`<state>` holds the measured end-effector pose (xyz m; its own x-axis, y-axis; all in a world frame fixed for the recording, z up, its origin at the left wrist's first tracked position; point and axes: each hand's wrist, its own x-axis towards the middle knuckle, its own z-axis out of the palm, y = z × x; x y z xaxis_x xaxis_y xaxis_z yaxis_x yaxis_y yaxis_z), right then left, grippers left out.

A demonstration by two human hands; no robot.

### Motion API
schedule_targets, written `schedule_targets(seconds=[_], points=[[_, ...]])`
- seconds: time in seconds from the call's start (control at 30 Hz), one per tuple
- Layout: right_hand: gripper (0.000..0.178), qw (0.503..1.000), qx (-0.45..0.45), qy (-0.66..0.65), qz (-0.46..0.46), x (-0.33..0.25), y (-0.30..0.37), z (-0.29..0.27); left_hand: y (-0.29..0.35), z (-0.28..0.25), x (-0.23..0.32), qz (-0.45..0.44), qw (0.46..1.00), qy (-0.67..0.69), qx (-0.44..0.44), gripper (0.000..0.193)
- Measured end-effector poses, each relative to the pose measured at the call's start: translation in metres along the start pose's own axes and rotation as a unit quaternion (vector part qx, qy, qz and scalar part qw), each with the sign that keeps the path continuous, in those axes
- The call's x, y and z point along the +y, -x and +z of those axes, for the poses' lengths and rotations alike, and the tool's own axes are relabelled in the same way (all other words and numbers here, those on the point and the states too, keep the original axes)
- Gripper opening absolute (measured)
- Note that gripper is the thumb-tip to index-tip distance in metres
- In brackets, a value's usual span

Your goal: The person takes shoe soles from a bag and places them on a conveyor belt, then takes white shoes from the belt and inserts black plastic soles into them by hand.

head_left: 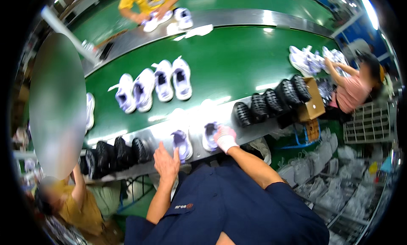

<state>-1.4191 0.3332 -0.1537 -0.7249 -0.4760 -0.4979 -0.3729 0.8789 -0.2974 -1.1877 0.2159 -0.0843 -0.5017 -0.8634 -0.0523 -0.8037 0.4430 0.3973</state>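
Observation:
Two white-and-lavender sneakers stand side by side on the metal ledge in front of me. My left hand (166, 160), bare, is beside the heel of the left sneaker (182, 146), its thumb and forefinger stretched apart. Whether the thumb touches that shoe I cannot tell. A white glove with pinkish bands covers my right hand (226, 138), which grips the collar edge of the right sneaker (209, 137). Glare washes out the toes of both shoes.
Two more pairs of sneakers (162, 80) stand on the green belt (237, 54). Black shoe-shaped forms (258, 106) line the ledge on both sides, beside a cardboard box (313, 101) at right. Co-workers are across the belt and to either side.

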Motion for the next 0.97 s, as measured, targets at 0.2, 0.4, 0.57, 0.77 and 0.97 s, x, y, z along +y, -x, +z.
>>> schedule_targets(seconds=[0.2, 0.4, 0.57, 0.77, 0.97], points=[[0.033, 0.995, 0.019, 0.081, -0.062, -0.012, -0.007, 0.014, -0.022, 0.095, -0.008, 0.032, 0.971, 0.221, -0.085, 0.067], [0.051, 0.992, -0.029, 0.064, -0.104, 0.002, 0.020, -0.054, -0.004, 0.061, -0.001, 0.014, 0.976, 0.219, -0.016, 0.060], [0.029, 0.982, 0.029, -0.080, -0.166, 0.023, 0.057, -0.081, 0.007, -0.093, -0.037, 0.025, 0.954, 0.033, 0.297, 0.022], [0.022, 0.952, -0.079, -0.200, -0.218, -0.028, 0.076, -0.080, -0.006, -0.165, -0.142, -0.146, 0.874, -0.191, 0.422, 0.045], [0.022, 0.943, -0.043, -0.185, -0.275, -0.053, 0.084, -0.102, -0.017, -0.187, -0.105, -0.030, 0.890, -0.133, 0.436, 0.047]])
